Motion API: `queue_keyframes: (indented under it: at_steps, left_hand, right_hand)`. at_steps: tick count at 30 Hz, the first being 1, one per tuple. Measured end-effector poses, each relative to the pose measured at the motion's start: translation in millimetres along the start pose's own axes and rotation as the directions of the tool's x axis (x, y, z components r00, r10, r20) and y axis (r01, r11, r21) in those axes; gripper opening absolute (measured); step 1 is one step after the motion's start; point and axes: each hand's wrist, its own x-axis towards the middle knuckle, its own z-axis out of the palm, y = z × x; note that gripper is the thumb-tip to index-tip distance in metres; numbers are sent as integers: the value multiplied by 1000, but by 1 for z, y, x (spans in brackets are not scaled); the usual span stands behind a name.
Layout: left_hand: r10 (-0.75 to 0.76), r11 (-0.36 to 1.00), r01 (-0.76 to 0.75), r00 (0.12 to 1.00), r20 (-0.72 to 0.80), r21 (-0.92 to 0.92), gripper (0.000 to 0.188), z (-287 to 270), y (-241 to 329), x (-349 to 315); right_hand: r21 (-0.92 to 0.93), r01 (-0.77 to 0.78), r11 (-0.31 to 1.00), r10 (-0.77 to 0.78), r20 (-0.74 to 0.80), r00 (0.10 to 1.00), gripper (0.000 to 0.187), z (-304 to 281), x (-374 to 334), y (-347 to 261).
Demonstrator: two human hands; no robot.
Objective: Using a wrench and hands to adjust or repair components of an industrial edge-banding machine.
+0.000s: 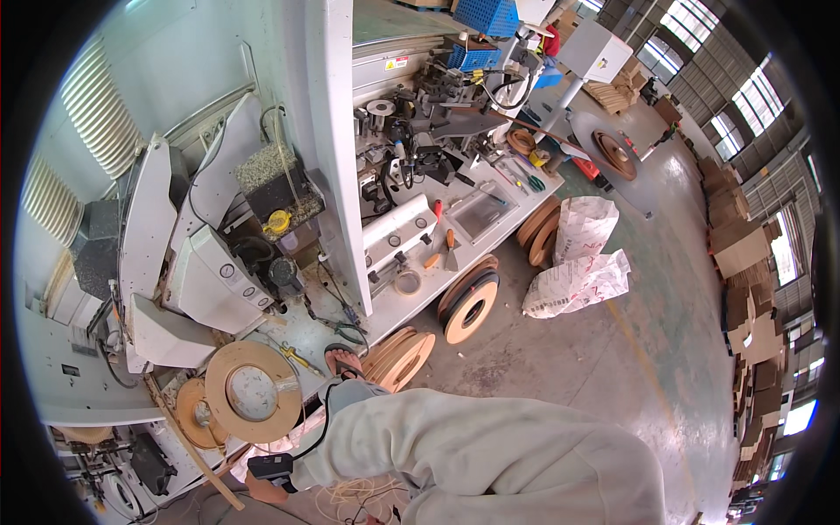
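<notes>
Sheathed in a pale grey sleeve, my right arm (437,437) stretches across the lower part of the view toward the left. A black strapped device with a cable (272,471) sits at its wrist. Below the device shows a little of my right hand (265,492); its fingers are too hidden to read. Near the hand lies a long thin wooden strip (194,446). Just above it is a wide tan reel of edge banding (282,398), overlapping a second reel (191,422). Of my left hand I see nothing.
White machine housings (214,276) stand at left. Pliers (343,329) and a yellow-handled tool (302,359) lie on the machine ledge. More reels (472,311) lean below the bench, by white sacks (577,284). Tangled pale strips (359,497) lie low. My sandalled foot (344,359) shows nearby.
</notes>
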Motion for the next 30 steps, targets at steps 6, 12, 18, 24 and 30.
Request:
queue_keyframes:
  at_steps: [6, 12, 18, 24, 30]
  left_hand:
    - [23, 998, -32, 990, 137, 60, 34, 25, 44, 31]
    - [44, 999, -43, 977, 208, -8, 37, 26, 43, 36]
    - [-28, 972, 5, 995, 94, 236, 40, 31, 56, 31]
    - [483, 858, -356, 803, -348, 370, 29, 0, 175, 43]
    - [833, 554, -549, 361, -420, 626, 23, 176, 449, 9]
  right_hand:
    - [-238, -66, 969, 73, 20, 997, 32, -62, -9, 85]
    - [-230, 8, 973, 20, 118, 993, 30, -65, -8, 86]
    - [-199, 84, 976, -37, 229, 973, 31, -56, -7, 88]
    - [328, 93, 940, -167, 206, 964, 23, -1, 7, 26]
    - [-362, -544, 757, 490, -237, 839, 14, 190, -11, 106]
